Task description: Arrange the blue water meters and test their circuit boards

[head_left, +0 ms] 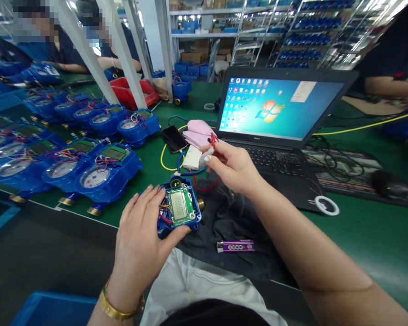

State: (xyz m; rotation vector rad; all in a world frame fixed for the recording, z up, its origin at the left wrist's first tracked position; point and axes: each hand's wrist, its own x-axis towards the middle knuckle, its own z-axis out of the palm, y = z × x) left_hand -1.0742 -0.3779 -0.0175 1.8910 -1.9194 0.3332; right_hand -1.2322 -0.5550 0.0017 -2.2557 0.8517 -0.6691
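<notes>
A blue water meter (178,206), its circuit board and grey display facing up, lies on a dark cloth at the table's front edge. My left hand (141,226) is wrapped over the meter's left side, thumb along its near edge. Above and to the right, my right hand (233,165) pinches a small whitish piece (206,157). Red and black wire ends (212,139) stick up by its fingertips; exactly how they join the piece is blurred. A red wire (206,186) loops on the table just below that hand.
Rows of blue meters (102,174) fill the left of the table. A laptop (279,108) stands at the back right, with a mouse (396,183) beside it. A phone (174,138), pink cloth (199,132) and purple lighter (236,246) lie nearby. Other people sit around the table.
</notes>
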